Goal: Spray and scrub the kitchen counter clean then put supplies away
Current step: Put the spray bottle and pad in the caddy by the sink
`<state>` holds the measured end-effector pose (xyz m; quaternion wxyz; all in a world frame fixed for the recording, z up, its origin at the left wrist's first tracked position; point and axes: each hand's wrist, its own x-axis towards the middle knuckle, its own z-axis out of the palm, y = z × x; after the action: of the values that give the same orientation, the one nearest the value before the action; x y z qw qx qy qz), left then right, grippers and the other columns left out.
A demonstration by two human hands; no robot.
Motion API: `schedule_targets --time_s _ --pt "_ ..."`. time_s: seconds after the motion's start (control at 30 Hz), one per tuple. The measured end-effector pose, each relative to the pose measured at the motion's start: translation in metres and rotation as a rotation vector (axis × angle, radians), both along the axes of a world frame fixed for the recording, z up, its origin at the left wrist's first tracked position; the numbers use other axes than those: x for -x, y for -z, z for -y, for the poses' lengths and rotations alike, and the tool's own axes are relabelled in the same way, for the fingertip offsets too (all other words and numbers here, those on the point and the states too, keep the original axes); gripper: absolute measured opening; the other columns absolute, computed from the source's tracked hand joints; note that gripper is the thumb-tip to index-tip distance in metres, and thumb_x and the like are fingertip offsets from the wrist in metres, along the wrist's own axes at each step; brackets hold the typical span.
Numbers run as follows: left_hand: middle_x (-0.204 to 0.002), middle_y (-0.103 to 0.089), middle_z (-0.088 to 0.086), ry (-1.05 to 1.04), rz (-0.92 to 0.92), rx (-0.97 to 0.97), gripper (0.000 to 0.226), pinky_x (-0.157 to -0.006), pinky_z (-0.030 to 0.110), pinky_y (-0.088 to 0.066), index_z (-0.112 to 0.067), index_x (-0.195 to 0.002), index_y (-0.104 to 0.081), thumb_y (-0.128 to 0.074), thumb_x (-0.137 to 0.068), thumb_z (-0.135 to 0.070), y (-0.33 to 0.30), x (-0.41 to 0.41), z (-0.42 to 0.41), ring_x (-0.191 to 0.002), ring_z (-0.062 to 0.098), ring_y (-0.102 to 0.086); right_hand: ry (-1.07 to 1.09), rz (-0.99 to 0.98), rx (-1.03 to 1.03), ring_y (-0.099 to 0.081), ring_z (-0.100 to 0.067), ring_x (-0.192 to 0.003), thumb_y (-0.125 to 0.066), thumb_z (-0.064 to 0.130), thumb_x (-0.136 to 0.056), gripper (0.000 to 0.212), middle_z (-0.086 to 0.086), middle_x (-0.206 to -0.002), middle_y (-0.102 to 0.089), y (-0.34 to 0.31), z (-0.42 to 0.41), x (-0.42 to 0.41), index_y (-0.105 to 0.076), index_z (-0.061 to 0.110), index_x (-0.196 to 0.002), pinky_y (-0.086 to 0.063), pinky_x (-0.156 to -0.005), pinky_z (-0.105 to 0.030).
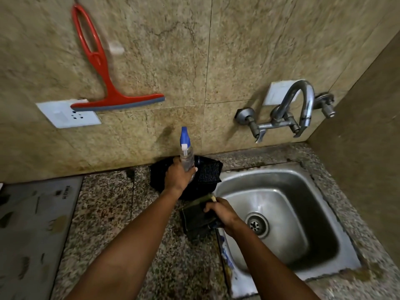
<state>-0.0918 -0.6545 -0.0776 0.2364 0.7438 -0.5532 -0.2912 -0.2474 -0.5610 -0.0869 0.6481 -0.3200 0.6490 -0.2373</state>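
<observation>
My left hand (178,176) grips a clear spray bottle (187,156) with a blue and white nozzle, upright, near the back wall and over a black container (203,176) that stands on the speckled granite counter (108,213). My right hand (223,213) holds a dark green scrub pad (195,219) at the counter's edge beside the steel sink (281,213). The pad's lower part hangs over the counter next to the sink rim.
A red squeegee (104,83) hangs on the tiled wall above a white socket plate (67,115). A chrome tap (298,111) juts out over the sink. A grey mat (32,230) covers the counter at left. A side wall closes the right.
</observation>
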Motion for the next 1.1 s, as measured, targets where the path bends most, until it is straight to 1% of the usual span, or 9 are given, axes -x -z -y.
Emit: schedule_targets --time_s 0.13,0.23,0.4,0.5,0.6,0.7,0.87,1.0,1.1 --pt "-0.112 -0.063 0.009 0.024 -0.17 -0.101 0.067 -0.078 0.034 -0.048 -0.004 -0.122 -0.05 -0.079 -0.077 -0.043 -0.001 -0.014 -0.002 -0.102 0.031 -0.062 0.022 0.048 0.013 -0.061 -0.028 -0.07 -0.061 0.015 -0.063 0.042 -0.014 -0.081 -0.066 -0.007 -0.001 0.001 -0.066 0.005 -0.103 -0.046 -0.049 -0.025" --pt "-0.091 -0.066 -0.003 0.106 -0.305 -0.224 0.045 -0.073 0.033 -0.047 -0.015 -0.094 -0.066 -0.072 -0.077 -0.057 0.002 -0.036 -0.017 -0.091 0.022 -0.064 0.015 0.106 0.035 -0.064 -0.029 -0.072 -0.061 0.014 -0.061 0.035 -0.015 -0.08 -0.069 -0.012 -0.003 -0.005 -0.069 0.009 -0.095 -0.049 -0.057 -0.03" --pt "-0.117 -0.071 0.011 0.267 -0.658 -0.673 0.042 -0.099 0.039 -0.05 -0.015 -0.111 -0.072 -0.081 -0.077 -0.037 0.002 -0.084 -0.057 -0.112 0.025 -0.066 -0.133 0.095 0.092 -0.07 -0.031 -0.095 -0.077 0.019 -0.066 0.038 -0.015 -0.102 -0.074 -0.017 0.015 -0.042 -0.072 0.01 -0.103 -0.057 -0.081 -0.043" --pt "-0.104 -0.074 0.016 0.055 -0.666 -0.53 0.02 -0.082 0.035 -0.056 -0.009 -0.103 -0.073 -0.073 -0.083 -0.013 -0.007 -0.107 -0.056 -0.094 0.027 -0.071 -0.011 0.088 0.105 -0.068 -0.024 -0.094 -0.075 0.017 -0.083 0.025 -0.01 -0.101 -0.072 -0.016 0.025 -0.066 -0.066 0.011 -0.105 -0.055 -0.087 -0.041" --pt "-0.101 -0.072 0.016 -0.222 -0.728 -0.343 0.025 -0.074 0.036 -0.056 -0.007 -0.113 -0.068 -0.066 -0.088 -0.006 -0.005 -0.123 -0.035 -0.087 0.029 -0.069 0.101 0.078 0.08 -0.063 -0.023 -0.098 -0.067 0.015 -0.091 0.027 -0.006 -0.099 -0.065 -0.017 0.035 -0.07 -0.058 0.01 -0.116 -0.056 -0.092 -0.042" --pt "-0.109 -0.067 0.013 -0.354 -0.736 -0.229 0.031 -0.067 0.031 -0.052 -0.012 -0.118 -0.063 -0.066 -0.088 -0.006 0.0 -0.132 0.0 -0.092 0.029 -0.064 0.14 0.043 0.062 -0.061 -0.026 -0.104 -0.067 0.011 -0.091 0.036 -0.014 -0.114 -0.062 -0.021 0.047 -0.06 -0.053 0.007 -0.124 -0.054 -0.096 -0.044" --pt "-0.117 -0.068 0.011 -0.33 -0.596 -0.248 0.038 -0.093 0.049 -0.054 -0.019 -0.115 -0.064 -0.075 -0.079 -0.015 0.03 -0.12 0.049 -0.105 0.031 -0.063 0.238 -0.011 0.08 -0.062 -0.026 -0.093 -0.065 0.005 -0.09 0.035 -0.015 -0.102 -0.063 -0.017 0.053 -0.022 -0.055 0.002 -0.124 -0.053 -0.092 -0.045" --pt "-0.115 -0.066 0.009 -0.269 -0.491 -0.343 0.039 -0.091 0.042 -0.053 -0.009 -0.117 -0.063 -0.075 -0.08 -0.009 0.041 -0.104 0.051 -0.106 0.028 -0.062 0.273 -0.017 0.088 -0.061 -0.024 -0.086 -0.063 0.001 -0.089 0.033 -0.018 -0.102 -0.063 -0.014 0.05 -0.008 -0.056 0.001 -0.122 -0.055 -0.076 -0.035" --pt "-0.117 -0.068 0.014 -0.199 -0.332 -0.295 0.043 -0.092 0.039 -0.053 -0.003 -0.114 -0.066 -0.08 -0.075 -0.01 0.049 -0.108 0.046 -0.106 0.032 -0.064 0.248 -0.013 0.078 -0.061 -0.026 -0.09 -0.063 0.001 -0.09 0.031 -0.018 -0.101 -0.062 -0.011 0.048 -0.009 -0.056 0.002 -0.12 -0.054 -0.082 -0.039"
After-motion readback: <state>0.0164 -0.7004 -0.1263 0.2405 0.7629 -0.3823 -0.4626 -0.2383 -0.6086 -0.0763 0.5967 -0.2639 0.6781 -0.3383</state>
